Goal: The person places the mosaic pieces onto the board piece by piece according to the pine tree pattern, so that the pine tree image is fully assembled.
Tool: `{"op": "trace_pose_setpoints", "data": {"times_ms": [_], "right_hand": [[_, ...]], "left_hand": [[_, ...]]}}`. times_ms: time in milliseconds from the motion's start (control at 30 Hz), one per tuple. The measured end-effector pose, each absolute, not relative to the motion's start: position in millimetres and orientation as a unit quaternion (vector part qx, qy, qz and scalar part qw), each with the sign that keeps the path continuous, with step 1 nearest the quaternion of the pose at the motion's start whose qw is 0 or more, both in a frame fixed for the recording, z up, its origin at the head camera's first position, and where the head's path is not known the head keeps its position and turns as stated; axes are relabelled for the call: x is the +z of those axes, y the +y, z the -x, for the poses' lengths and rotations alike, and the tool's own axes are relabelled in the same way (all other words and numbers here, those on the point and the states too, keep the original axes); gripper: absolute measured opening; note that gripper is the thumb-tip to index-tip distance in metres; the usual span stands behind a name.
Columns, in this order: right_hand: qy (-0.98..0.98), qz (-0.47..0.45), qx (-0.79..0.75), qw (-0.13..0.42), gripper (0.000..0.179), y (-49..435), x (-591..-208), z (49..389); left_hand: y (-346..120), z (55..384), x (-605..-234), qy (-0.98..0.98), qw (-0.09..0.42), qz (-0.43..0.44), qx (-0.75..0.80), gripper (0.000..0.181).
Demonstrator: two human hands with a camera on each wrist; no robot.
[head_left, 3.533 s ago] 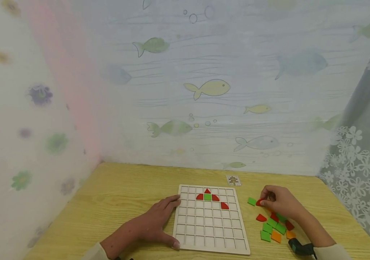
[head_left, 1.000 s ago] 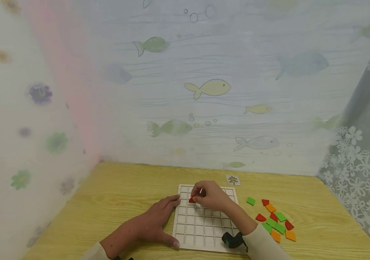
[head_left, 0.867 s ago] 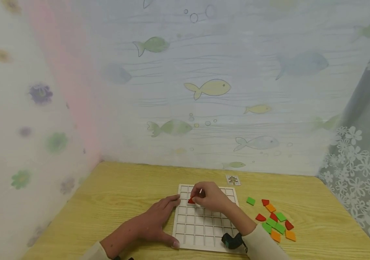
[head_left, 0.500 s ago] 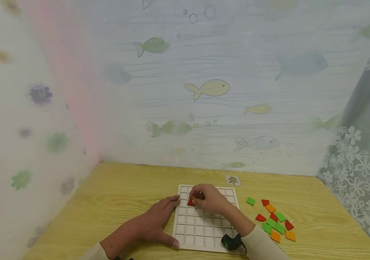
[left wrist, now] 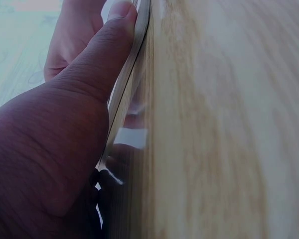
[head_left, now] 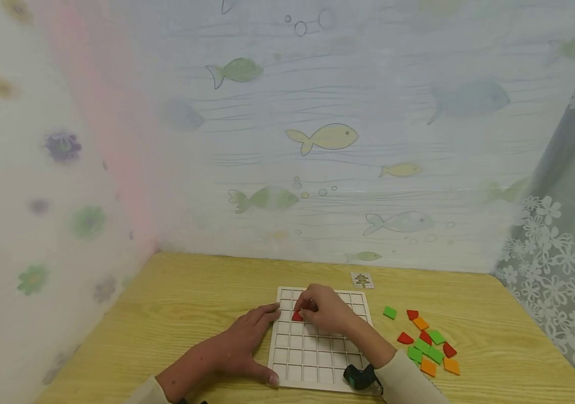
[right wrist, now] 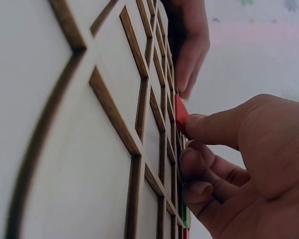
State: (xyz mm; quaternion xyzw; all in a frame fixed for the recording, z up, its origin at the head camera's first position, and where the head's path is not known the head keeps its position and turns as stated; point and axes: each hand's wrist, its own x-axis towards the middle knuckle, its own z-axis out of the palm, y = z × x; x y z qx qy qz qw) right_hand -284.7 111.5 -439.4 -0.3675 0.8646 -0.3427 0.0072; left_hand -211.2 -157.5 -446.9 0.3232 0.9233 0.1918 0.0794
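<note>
A pale wooden grid board lies on the table. My left hand rests along its left edge, fingers stretched to the upper side and thumb at the near corner. In the left wrist view the thumb lies against the board's edge. My right hand pinches a red rounded tile at a cell in the board's upper left. The right wrist view has the thumb on this red tile, close against the grid, with a green tile further along. My right hand hides the board's upper middle.
Right of the board lie several loose tiles: red, green and orange, some overlapping. A small printed pattern card lies behind the board. Patterned walls enclose the table's back and left.
My right hand has come from the loose tiles to the board with a red tile. Over the last second it shifted the tile slightly towards me. My left hand has stayed put.
</note>
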Motion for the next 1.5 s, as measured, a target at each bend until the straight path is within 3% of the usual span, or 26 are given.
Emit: {"op": "trace_pose_setpoints", "data": {"times_ms": [700,1500], "right_hand": [[0.865,0.365,-0.345,-0.006,0.014,115,-441,282],[0.870,0.331,-0.362,-0.058,0.006,179,-437,271]], "left_hand": [[-157,212,-447,0.924,0.079,-0.323,0.189,0.129],[-155,211,-445,0.929,0.090,-0.310,0.181,0.130]]}}
